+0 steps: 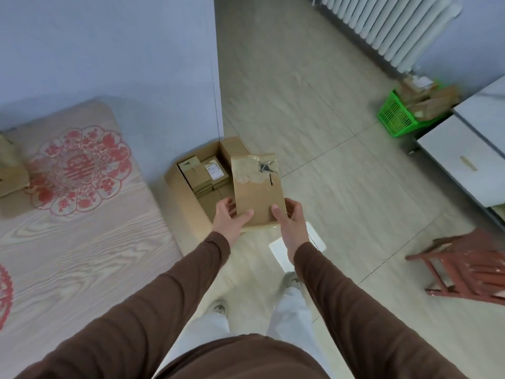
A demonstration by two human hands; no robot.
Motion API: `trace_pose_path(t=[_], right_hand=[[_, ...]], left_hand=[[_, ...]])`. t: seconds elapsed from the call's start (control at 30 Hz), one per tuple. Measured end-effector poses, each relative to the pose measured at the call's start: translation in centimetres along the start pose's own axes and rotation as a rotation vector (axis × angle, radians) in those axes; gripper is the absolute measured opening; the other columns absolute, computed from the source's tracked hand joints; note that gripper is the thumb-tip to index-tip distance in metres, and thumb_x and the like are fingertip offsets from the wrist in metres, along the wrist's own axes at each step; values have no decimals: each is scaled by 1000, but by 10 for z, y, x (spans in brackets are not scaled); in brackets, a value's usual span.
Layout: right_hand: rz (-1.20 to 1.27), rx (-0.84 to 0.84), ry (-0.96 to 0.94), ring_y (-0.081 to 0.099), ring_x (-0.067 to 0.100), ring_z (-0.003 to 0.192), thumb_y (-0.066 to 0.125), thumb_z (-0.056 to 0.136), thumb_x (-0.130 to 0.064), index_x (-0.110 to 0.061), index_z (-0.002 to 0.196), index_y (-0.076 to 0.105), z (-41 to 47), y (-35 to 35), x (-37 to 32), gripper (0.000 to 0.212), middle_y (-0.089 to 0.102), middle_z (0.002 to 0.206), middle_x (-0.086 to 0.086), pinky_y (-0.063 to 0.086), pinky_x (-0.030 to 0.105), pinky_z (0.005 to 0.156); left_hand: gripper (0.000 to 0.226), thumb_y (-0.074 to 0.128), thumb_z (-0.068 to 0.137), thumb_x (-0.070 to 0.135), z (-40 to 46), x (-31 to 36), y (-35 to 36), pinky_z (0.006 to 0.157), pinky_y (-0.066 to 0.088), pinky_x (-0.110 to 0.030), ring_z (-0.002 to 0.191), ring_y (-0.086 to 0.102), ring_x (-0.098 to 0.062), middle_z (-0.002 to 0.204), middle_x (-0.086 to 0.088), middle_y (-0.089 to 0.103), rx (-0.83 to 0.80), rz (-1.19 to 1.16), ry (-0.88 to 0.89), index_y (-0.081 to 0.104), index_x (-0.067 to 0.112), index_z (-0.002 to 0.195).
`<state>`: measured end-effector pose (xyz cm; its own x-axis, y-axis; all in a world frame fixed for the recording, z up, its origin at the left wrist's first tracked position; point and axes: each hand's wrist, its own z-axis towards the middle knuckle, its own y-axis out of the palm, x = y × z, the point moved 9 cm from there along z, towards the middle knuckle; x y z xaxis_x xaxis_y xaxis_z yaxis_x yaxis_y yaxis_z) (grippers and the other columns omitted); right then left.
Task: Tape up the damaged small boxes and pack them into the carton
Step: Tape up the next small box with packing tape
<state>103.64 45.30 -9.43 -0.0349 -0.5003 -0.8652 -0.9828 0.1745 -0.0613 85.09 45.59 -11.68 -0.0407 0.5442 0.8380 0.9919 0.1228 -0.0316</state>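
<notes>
I hold a small brown cardboard box (257,187) in front of me with both hands, its far end patched with clear tape over a torn dark spot. My left hand (231,221) grips its near left corner, thumb on top. My right hand (289,224) grips the near right corner the same way. The box hangs above the right edge of an open carton (180,187) on the floor by the wall corner. Several small boxes (203,173) lie packed inside the carton.
A table with a wood-grain cloth and red flower print (76,203) is on my left, with cardboard boxes (11,173) at its far end. A green basket (396,119) of more boxes stands far right, beside white furniture (464,157). A red stool (472,266) is at right.
</notes>
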Motion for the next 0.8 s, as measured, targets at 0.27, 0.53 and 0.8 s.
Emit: trace_pose_path(t=[0.27, 0.53, 0.8], right_hand=[[-132, -192, 62, 59, 16, 117, 67, 94, -28, -21, 129, 58, 119, -41, -16, 36, 65, 124, 0, 48, 26, 92], [-189, -330, 243, 66, 16, 112, 69, 85, -33, -30, 126, 65, 206, -11, -8, 41, 73, 114, -8, 51, 33, 95], [-283, -348, 321, 62, 18, 118, 67, 94, -32, -28, 137, 59, 330, 66, 41, 43, 70, 121, -9, 46, 44, 111]], left_hand=[[49, 75, 89, 18, 70, 3, 73, 97, 52, -35, 115, 61, -18, 123, 4, 62, 101, -98, -86, 46, 18, 129], [71, 73, 92, 22, 153, -10, 80, 98, 50, -39, 107, 62, -15, 128, 3, 60, 121, -187, -231, 35, 24, 152], [83, 75, 90, 23, 270, -58, 46, 114, 34, -37, 129, 50, -20, 145, -5, 50, 251, -305, -310, 25, 20, 156]])
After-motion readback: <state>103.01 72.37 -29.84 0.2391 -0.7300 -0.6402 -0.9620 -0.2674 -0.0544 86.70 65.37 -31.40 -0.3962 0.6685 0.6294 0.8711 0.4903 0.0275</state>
